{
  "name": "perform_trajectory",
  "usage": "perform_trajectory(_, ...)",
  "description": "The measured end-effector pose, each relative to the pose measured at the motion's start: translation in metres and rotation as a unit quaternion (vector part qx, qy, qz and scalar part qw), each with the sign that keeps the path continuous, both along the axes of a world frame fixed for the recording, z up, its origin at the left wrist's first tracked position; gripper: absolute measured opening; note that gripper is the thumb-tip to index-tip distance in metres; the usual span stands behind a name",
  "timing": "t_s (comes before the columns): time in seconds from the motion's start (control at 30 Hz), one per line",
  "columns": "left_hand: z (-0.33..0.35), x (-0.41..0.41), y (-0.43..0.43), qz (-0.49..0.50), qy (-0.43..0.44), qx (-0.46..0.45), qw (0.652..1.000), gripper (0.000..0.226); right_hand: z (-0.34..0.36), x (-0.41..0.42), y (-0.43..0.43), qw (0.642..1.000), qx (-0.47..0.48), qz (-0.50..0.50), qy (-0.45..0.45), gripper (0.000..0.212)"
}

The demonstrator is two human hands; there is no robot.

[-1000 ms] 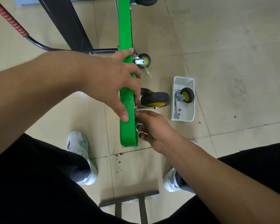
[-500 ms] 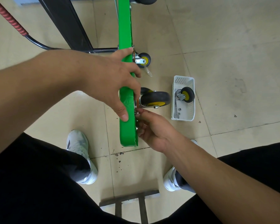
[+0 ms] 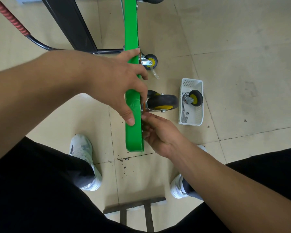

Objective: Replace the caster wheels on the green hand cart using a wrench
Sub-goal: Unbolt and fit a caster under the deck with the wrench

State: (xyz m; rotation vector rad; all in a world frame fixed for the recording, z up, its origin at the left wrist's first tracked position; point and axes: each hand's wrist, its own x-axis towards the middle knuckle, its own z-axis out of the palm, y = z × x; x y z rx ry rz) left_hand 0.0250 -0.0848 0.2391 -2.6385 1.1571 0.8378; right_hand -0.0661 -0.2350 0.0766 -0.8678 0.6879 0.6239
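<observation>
A white perforated plastic basket sits on the beige tiled floor to the right of the green hand cart deck, apart from it. In the basket lie a small black caster wheel with a yellow hub at the far end, a silver metal wrench along the wall nearer the deck, and a couple of small metal nuts just beside the wrench. The deck stands on its long edge and runs away from the person, its underside facing right. A large black caster wheel with a yellow hub sits on that underside toward the deck's near end, and a smaller black-and-yellow caster is mounted farther along the same face. The left hand reaches in from the left of the deck and grips its upper edge. Its thumb lies toward the far side, its forefinger stretches along the edge, and the other fingers curl over onto the underside, just beside the large caster's metal bracket. The right hand comes in from the right of the deck, its fingers bent close together against the underside just below the large caster's mounting plate. The fingertips are hidden there, so I cannot tell whether they pinch anything. A black tubular handle with a red ribbed grip lies well to the left of the deck.
</observation>
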Motion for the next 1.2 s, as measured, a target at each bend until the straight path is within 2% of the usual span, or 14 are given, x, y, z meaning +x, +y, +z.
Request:
perform_trajectory(0.27, 0.0017, 0.0005, -0.0005, -0.008, -0.004, 0.007, 1.0, 0.082, 0.001, -0.002, 0.0037, 0.996, -0.074, 0.045, -0.016, 0.035)
perform_trajectory(0.4, 0.0011, 0.0006, -0.0004, -0.014, -0.006, 0.004, 1.0, 0.084, -0.0004, -0.0038, 0.0034, 0.994, -0.08, 0.071, -0.009, 0.037)
perform_trajectory(0.6, 0.0004, 0.0012, -0.002, -0.016, -0.006, 0.002, 1.0, 0.084, 0.0, -0.0051, 0.0, 0.99, -0.117, 0.069, -0.035, 0.025)
perform_trajectory(0.77, 0.0011, 0.0003, 0.0002, -0.001, 0.004, 0.005, 1.0, 0.084, 0.002, -0.0042, -0.0005, 0.994, -0.09, 0.049, -0.034, 0.018)
perform_trajectory(0.9, 0.0007, 0.0002, -0.0008, -0.003, -0.002, 0.005, 1.0, 0.083, 0.0017, -0.0043, -0.0002, 0.999, -0.035, 0.029, -0.025, 0.032)
perform_trajectory(1.07, 0.0003, 0.0019, -0.001, -0.014, -0.005, 0.0, 1.0, 0.086, -0.0003, -0.0036, 0.0016, 0.998, -0.043, 0.038, -0.023, 0.04)
perform_trajectory(1.2, 0.0008, 0.0008, -0.0017, -0.016, -0.009, 0.003, 1.0, 0.086, -0.0003, -0.002, 0.0012, 0.998, -0.041, 0.036, -0.021, 0.027)
